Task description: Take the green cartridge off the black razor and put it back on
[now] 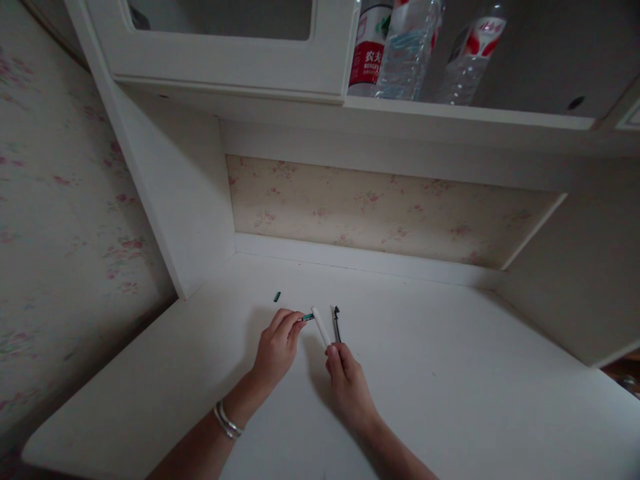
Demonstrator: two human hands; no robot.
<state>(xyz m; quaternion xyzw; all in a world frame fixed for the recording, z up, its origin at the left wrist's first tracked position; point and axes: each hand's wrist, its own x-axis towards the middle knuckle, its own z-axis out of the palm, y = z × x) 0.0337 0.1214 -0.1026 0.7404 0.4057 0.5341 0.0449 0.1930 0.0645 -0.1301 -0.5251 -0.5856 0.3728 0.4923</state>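
My left hand [277, 348] pinches a thin green-and-black piece [308, 317], which looks like a razor cartridge. That piece meets, or nearly meets, the upper end of a white stick-like handle [321, 326]. My right hand [349, 381] is closed around the lower end of the white handle, keeping it tilted above the desk. Just right of the handle lies a slim black razor-like handle [337, 325] with a small angled head; its lower end is hidden behind my right fingers. A second small green-and-black piece [277, 297] rests on the desk beyond my left hand.
The white desk [440, 400] runs beneath a hutch with side panels [165, 193]. Overhead, plastic bottles [407, 53] stand on an open shelf beside a cabinet door [225, 63]. Floral wallpaper [65, 253] covers the wall at left.
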